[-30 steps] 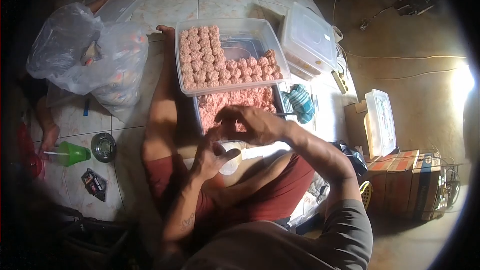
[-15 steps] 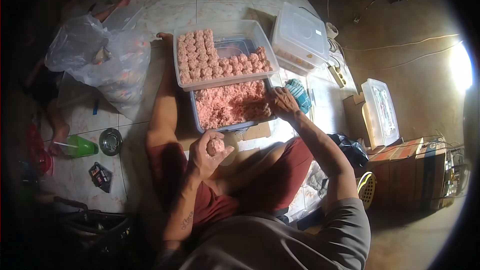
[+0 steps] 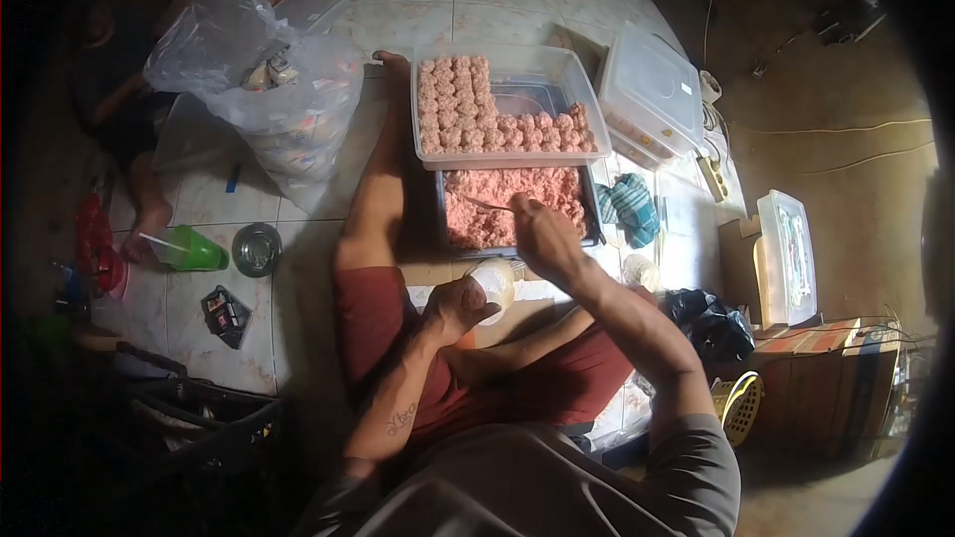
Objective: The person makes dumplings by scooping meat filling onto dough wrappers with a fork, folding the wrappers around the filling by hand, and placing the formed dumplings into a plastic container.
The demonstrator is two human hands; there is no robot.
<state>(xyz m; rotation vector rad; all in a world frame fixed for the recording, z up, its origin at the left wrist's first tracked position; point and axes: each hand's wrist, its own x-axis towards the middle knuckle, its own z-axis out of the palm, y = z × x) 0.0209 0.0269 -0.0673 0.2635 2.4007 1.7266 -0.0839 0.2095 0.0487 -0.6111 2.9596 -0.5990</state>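
My right hand grips a metal spoon, its end dipping into pink minced meat that fills a dark blue tray. Low in front of it, my left hand is curled round a minced-meat ball, mostly hidden by the fingers. Just behind that hand stands a pale, round, clear container. A clear plastic tub overlaps the meat tray's far side. Rows of minced-meat balls line its left and front parts.
A teal checked cloth lies right of the trays, near a lidded clear tub. To the left are a bulging plastic bag, green cup and glass ashtray. Another person's foot shows at far left.
My right hand has moved from the meat tray's right edge to over the meat, with the spoon now visible. My left hand has turned, mostly hiding the ball. The camera view has shifted.
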